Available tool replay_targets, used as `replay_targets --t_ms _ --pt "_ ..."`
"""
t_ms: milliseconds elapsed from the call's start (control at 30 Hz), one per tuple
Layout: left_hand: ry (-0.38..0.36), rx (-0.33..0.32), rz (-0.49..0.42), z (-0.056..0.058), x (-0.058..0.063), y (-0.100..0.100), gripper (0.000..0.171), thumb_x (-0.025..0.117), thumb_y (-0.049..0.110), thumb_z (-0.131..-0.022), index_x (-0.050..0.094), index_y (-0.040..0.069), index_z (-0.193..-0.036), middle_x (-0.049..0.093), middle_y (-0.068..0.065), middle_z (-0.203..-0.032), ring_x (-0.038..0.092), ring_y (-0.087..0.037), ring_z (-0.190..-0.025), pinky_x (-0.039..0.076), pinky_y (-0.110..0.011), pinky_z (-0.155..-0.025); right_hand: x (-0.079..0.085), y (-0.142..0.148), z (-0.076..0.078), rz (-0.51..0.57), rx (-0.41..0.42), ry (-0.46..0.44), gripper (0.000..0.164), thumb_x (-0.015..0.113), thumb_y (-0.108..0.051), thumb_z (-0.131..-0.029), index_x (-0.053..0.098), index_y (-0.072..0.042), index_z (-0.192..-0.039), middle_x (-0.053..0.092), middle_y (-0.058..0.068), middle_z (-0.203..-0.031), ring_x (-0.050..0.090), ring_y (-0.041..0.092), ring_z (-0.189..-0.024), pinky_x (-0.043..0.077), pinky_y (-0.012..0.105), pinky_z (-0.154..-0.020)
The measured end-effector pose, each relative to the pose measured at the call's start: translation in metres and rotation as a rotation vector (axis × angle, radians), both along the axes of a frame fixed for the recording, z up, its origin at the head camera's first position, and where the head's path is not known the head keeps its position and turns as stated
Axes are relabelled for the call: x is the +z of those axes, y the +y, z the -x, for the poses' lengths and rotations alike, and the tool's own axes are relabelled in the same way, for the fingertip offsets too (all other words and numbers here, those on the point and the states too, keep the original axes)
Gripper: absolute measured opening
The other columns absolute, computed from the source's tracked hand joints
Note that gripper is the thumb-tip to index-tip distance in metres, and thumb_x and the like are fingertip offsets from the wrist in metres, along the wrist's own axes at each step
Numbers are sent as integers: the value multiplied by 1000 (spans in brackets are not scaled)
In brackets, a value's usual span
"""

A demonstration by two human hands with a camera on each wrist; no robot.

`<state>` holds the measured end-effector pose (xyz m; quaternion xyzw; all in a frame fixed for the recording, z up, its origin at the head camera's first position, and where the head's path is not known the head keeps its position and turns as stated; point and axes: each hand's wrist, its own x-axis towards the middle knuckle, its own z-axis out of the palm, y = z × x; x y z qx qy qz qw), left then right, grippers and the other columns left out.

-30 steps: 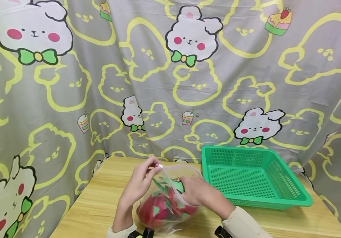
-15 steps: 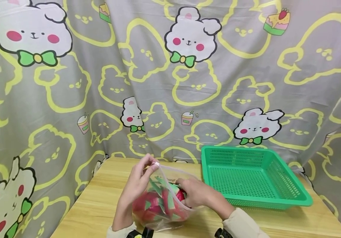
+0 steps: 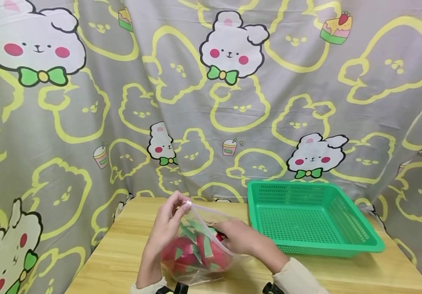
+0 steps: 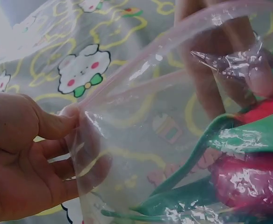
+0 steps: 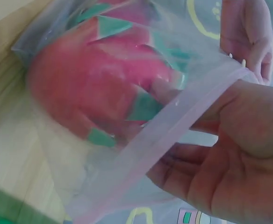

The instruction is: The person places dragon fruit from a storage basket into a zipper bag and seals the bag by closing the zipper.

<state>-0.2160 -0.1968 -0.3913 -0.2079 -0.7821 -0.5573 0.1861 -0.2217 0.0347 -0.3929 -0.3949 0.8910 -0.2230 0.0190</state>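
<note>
A clear zip bag (image 3: 196, 271) with a pinkish rim stands on the table, its mouth spread. Red dragon fruits with green scales, such as the dragon fruit (image 3: 183, 249), fill its lower part. My left hand (image 3: 168, 220) pinches the rim's upper left corner between thumb and fingers. Reaching through the mouth, my right hand (image 3: 238, 237) has its thumb and a finger about the green-leaved end of a dragon fruit (image 5: 104, 70), seen through the plastic in the right wrist view. Its other fingers lie by the rim. Several fruits partly hide one another.
A green perforated basket (image 3: 343, 247) stands at the right rear of the wooden table (image 3: 115, 253). Behind the table hangs a grey patterned curtain (image 3: 188, 102).
Both hands and the bag have shifted slightly left. My right hand has gone further into the bag, and the dragon fruit at its fingers now sits among the others.
</note>
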Motion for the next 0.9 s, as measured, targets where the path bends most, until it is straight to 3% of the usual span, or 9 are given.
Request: replay_targets --t_ms 133,233,333,433,500,567,633,767,900 --pt "21 -9 -8 2 -1 0 4 58 10 -104 60 8 -101 58 -5 -90 56 -37 -83 49 -36 -74 0 16 0 114 -22 -72 34 63 4 -95 67 -4 -128 73 9 -107 68 18 -88 54 29 -74" --pt "36 -8 -31 4 -2 0 5 57 9 -104 58 9 -100 57 -6 -88 56 -40 -82 48 -35 -72 -2 31 0 261 -79 -53 24 64 2 -95 70 -1 -119 74 12 -103 73 21 -89 58 28 -73" --pt "51 0 -61 6 -4 -1 5 56 7 -104 58 7 -99 58 -8 -87 57 -35 -80 48 -33 -70 -9 43 3 405 -168 25 18 73 -7 -94 72 -7 -112 73 2 -98 70 16 -87 58 26 -71" --pt "50 18 -89 8 -6 -3 5 56 2 -103 58 5 -100 61 -11 -86 59 -30 -80 48 -32 -69 -26 52 6 447 -225 64 40 82 -27 -89 68 -12 -123 70 1 -111 66 20 -100 58 34 -80" --pt "41 33 -110 8 -7 -5 3 56 1 -103 58 3 -101 62 -13 -87 61 -29 -80 49 -31 -69 -39 55 8 421 -233 56 58 85 -32 -84 62 -12 -134 68 4 -123 64 26 -110 56 42 -87" --pt "24 47 -131 7 -8 -6 2 56 1 -103 58 1 -102 62 -13 -88 62 -28 -81 49 -31 -70 -50 55 10 392 -231 34 64 85 -31 -83 60 -10 -138 69 7 -125 65 29 -113 54 49 -89" --pt "15 51 -152 7 -9 -7 3 56 2 -103 56 -1 -102 63 -14 -89 62 -27 -81 50 -30 -72 -56 53 12 396 -239 29 52 84 -21 -84 64 -8 -131 74 6 -115 70 26 -105 55 49 -86" --pt "-4 50 -184 9 -9 -7 6 57 3 -103 55 -2 -101 63 -16 -92 63 -25 -82 53 -31 -75 -57 53 15 468 -274 36 16 79 -6 -87 74 -11 -101 75 -4 -87 69 11 -76 58 34 -68" --pt "4 46 -216 13 -10 -6 8 60 2 -101 56 -4 -97 64 -19 -91 65 -22 -80 56 -31 -77 -55 57 14 556 -327 105 18 77 3 -86 73 -15 -87 72 -7 -81 63 3 -70 55 24 -60"
